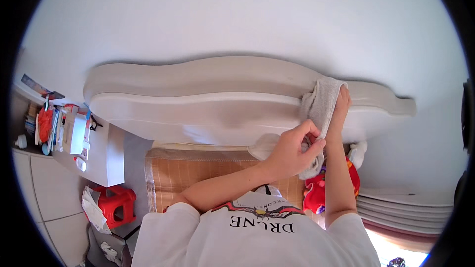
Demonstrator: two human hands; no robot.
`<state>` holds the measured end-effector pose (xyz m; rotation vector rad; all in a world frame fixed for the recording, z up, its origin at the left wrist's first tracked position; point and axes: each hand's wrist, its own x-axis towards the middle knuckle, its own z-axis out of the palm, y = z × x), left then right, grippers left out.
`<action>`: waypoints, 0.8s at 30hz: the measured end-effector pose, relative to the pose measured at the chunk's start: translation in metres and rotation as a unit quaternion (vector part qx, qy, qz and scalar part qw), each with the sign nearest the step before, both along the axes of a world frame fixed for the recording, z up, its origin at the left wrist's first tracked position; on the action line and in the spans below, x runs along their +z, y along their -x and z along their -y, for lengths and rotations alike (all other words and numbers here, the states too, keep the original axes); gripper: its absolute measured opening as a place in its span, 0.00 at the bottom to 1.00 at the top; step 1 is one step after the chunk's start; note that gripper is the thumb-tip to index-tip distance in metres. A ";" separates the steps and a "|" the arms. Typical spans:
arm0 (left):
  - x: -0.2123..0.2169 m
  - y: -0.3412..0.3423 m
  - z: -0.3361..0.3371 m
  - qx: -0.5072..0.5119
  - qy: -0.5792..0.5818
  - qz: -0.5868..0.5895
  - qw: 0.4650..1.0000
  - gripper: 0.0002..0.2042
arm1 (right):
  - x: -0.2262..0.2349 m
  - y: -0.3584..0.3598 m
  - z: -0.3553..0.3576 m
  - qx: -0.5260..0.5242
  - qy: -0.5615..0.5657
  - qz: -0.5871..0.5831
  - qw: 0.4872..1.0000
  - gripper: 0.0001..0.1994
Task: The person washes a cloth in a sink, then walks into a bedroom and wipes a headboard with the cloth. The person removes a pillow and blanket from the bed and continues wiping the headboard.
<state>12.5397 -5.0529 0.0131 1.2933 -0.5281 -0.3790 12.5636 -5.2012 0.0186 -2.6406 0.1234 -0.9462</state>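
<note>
A grey towel (320, 104) hangs over the top of the pale, wavy-edged headboard (198, 76), toward its right end. My right hand (340, 111) is up against the headboard with the towel draped over it. The cloth hides its fingers. Lower down, my left hand (297, 151) is closed, pinching a fold of the towel beside my right wrist. The towel's loose end (311, 170) dangles below my left hand. Just left of that hand, a pale cloth-like bundle (264, 146) lies partly behind my forearm.
A brown woven mat (198, 170) covers the bed below the headboard. Beside my right forearm lies a red patterned cloth item (316, 193). On the left are a white desk (111, 155) with books and bottles, and a red plastic stool (118, 205). White wall (237, 15) rises behind.
</note>
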 end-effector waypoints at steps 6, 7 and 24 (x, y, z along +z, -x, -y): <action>-0.002 -0.009 -0.012 0.044 0.019 0.000 0.999 0.08 | -0.031 -0.036 -0.001 0.042 -0.080 0.035 0.995 0.13; 0.002 -0.007 -0.011 0.028 -0.014 0.027 0.999 0.09 | -0.041 -0.031 0.012 0.053 -0.159 0.021 0.986 0.13; -0.002 -0.007 -0.009 0.039 0.029 -0.001 0.999 0.07 | -0.006 -0.039 -0.028 0.047 0.010 0.029 0.998 0.10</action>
